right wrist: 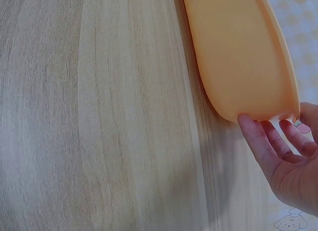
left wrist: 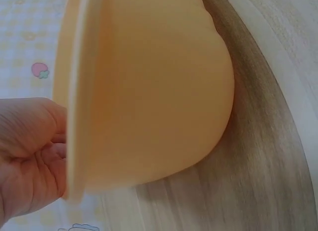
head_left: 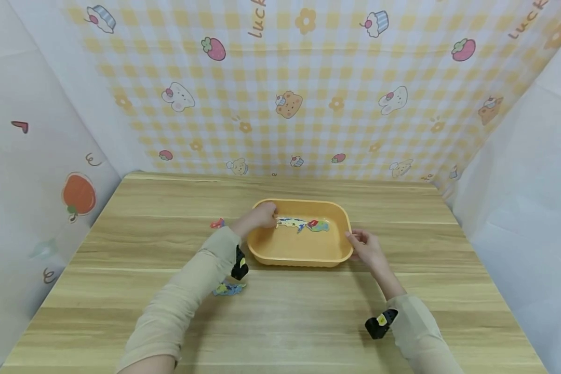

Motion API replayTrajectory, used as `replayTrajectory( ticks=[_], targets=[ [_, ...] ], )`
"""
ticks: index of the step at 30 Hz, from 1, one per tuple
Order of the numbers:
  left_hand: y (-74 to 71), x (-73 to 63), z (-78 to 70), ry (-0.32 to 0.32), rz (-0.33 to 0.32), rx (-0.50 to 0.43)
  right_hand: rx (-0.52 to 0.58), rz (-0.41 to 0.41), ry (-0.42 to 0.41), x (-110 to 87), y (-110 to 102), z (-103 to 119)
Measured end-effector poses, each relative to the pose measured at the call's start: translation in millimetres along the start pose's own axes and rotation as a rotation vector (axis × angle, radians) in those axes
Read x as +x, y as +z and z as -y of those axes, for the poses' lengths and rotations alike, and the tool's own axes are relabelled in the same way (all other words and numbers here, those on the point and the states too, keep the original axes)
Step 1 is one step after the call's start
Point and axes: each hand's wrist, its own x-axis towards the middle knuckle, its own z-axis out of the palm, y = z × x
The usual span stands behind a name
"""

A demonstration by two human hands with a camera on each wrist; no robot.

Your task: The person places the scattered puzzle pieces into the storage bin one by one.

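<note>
A yellow-orange plastic tray [head_left: 304,248] with rounded corners stands on the wooden table. Inside, by its back wall, are small flat colourful pieces: a pale one with blue [head_left: 291,222] and a red and green one [head_left: 320,226]. My left hand [head_left: 263,214] reaches over the left rim, its fingers bent down beside the pale piece; in the left wrist view the rim hides the fingertips, so I cannot tell whether they pinch anything. At the other end, my right hand [head_left: 366,246] holds the tray, thumb at the rim and fingers against the outer wall [right wrist: 238,57].
Left of the tray lies a small red and blue piece [head_left: 217,223], partly behind my left arm. Closer to me is a blue and yellow piece [head_left: 229,289]. A patterned yellow-checked cloth [head_left: 280,130] hangs behind the table [head_left: 304,322], with white sheets at both sides.
</note>
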Motion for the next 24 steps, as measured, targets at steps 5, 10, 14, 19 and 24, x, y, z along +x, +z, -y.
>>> replayTrajectory(
  ticks=[5, 10, 14, 19, 24],
  targets=[
    [-27.9, -38.2, -23.1, 0.046, -0.062, -0.164, -0.006, -0.002, 0.003, -0.4, 0.2, 0.3],
    [-45.9, -66.9, -18.4, 0.121, -0.218, -0.24, -0.01, 0.005, 0.0, -0.3, -0.7, -0.3],
    [-55.6, -82.9, 0.3, 0.084, -0.316, -0.257, -0.011, 0.008, -0.003, -0.3, -0.2, -0.1],
    [-60.8, -99.7, 26.1, 0.053, -0.335, -0.25, -0.013, 0.006, -0.002, -0.4, 0.1, 0.0],
    [-58.3, -110.1, 45.7, 0.027, -0.312, -0.236, -0.022, 0.004, -0.006, -0.7, 0.0, 0.7]
  ],
)
